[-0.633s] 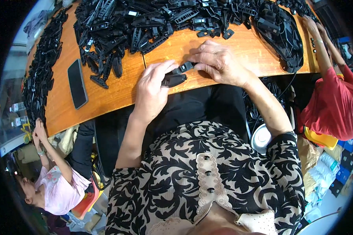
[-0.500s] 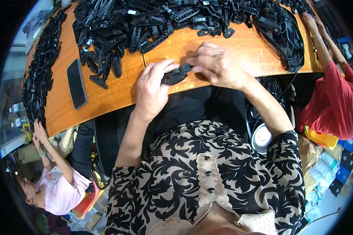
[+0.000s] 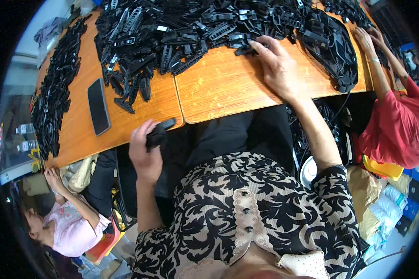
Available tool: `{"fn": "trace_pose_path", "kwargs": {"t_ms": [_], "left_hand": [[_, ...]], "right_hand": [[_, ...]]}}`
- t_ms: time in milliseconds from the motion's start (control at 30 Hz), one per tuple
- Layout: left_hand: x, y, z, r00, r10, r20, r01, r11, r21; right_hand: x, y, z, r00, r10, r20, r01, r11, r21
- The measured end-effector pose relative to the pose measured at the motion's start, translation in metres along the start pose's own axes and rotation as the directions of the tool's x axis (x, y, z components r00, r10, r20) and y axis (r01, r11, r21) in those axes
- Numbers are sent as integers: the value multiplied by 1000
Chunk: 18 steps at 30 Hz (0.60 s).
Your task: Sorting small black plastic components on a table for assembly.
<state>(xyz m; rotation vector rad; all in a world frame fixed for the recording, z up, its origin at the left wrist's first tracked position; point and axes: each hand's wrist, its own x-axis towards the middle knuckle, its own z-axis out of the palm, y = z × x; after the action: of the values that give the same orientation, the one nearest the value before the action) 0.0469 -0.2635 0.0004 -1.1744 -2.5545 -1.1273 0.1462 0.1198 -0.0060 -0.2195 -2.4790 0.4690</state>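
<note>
My left hand [image 3: 145, 151] hangs just off the table's front edge, its fingers closed around a black plastic part [image 3: 158, 133]. That part is somewhat blurred, with a flat end sticking out toward the table. My right hand [image 3: 280, 67] reaches to the near border of a big heap of black plastic parts [image 3: 181, 28]. Its thumb and fingers are bent together at a small black plastic piece [image 3: 253, 49] there, partly hidden by the fingertips.
A dark phone [image 3: 98, 107] lies on the wooden table [image 3: 219, 86], left of centre. A black mesh bag [image 3: 333, 51] sits at the right. More black parts [image 3: 60, 83] line the left side. One person [image 3: 77, 228] works at the left, another [image 3: 395, 125] at the right.
My hands were together over the table edge at the black part. The left has carried it left and toward me; the right has let go and moved up to the heap.
</note>
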Motion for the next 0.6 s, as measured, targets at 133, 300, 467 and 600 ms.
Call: {"fn": "trace_pose_path", "kwargs": {"t_ms": [133,300,467,600], "left_hand": [[-35,-25,-36,952,-281,-120,286,958,23],[-37,-6,-62,987,-143,-73,159,811,563],[38,32,1,985,166,-52,-154,971,184],[93,54,64,974,223,-37,-209,950,230]], "right_hand": [[3,8,7,994,-102,31,105,985,-135],[0,-3,8,967,-209,149,221,973,-67],[-3,-10,2,981,-175,79,180,981,-67],[-12,-37,5,990,-86,110,93,994,-59]]}}
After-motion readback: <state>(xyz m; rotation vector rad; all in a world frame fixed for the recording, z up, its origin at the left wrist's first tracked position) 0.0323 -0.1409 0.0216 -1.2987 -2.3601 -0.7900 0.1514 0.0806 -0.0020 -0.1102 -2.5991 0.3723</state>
